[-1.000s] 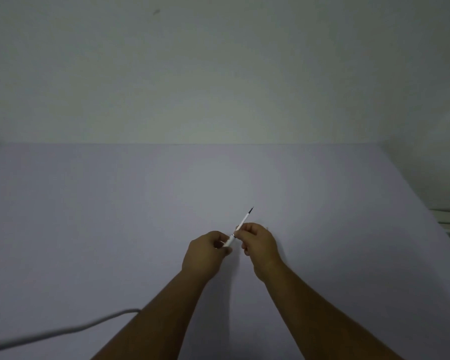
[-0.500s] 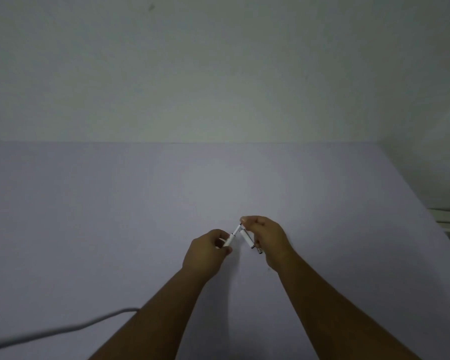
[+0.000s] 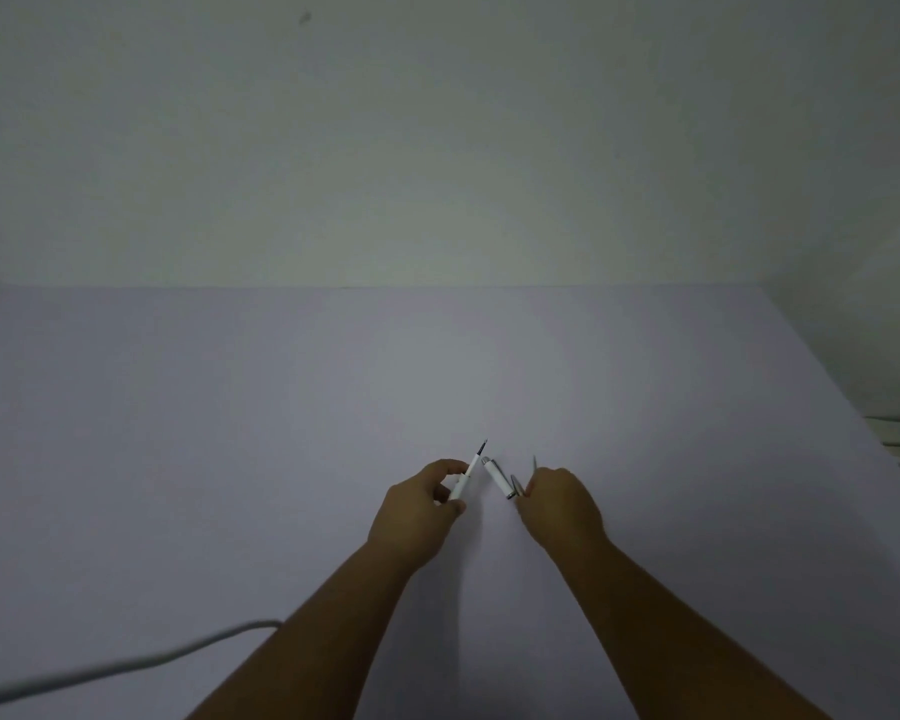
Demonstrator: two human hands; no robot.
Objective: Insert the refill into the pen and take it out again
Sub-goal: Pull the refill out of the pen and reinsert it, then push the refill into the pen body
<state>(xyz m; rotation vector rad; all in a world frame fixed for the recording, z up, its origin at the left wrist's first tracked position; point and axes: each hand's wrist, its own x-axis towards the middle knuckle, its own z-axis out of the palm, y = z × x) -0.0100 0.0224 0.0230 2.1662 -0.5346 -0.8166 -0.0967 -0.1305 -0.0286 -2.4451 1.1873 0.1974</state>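
Pen front section: your left hand (image 3: 417,509) pinches a white tube (image 3: 464,479) between thumb and fingers; its long axis tilts up and away from you, leaning to the right, with a thin dark tip (image 3: 482,447) at the far end
Pen rear section: your right hand (image 3: 559,504) holds a second white piece (image 3: 497,476); its long axis leans the other way, up and to the left, with a metal-ringed end nearest the first tube
Relation: the two upper ends lean toward each other like an inverted V, close together but apart
Thin part by right hand: a slim pale sliver (image 3: 534,464) stands up just above your right fingers; too small to tell whether it is the clip or the refill
Left hand pose: fingers curled, closed on the tube, back of the hand toward you, forearm coming in from the lower left
Right hand pose: fingers bunched and closed on its piece, knuckles up, forearm coming in from the lower right
Location: both pieces are held above the pale lilac table (image 3: 230,433), in front of you near its middle
Cable: a grey cable (image 3: 126,667) lies on the table at the lower left, well apart from your hands
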